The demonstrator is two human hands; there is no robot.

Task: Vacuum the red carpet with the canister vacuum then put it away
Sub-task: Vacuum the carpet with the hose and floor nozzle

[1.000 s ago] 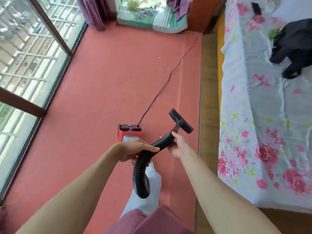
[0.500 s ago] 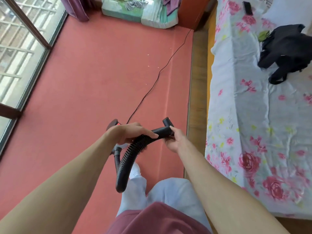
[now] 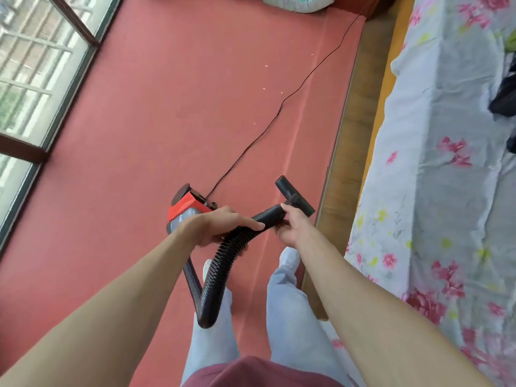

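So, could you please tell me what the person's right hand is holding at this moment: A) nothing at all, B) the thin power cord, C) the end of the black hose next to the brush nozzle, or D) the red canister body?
C: the right hand is curled round the end of the hose just behind the brush nozzle, while the power cord lies loose on the red carpet.
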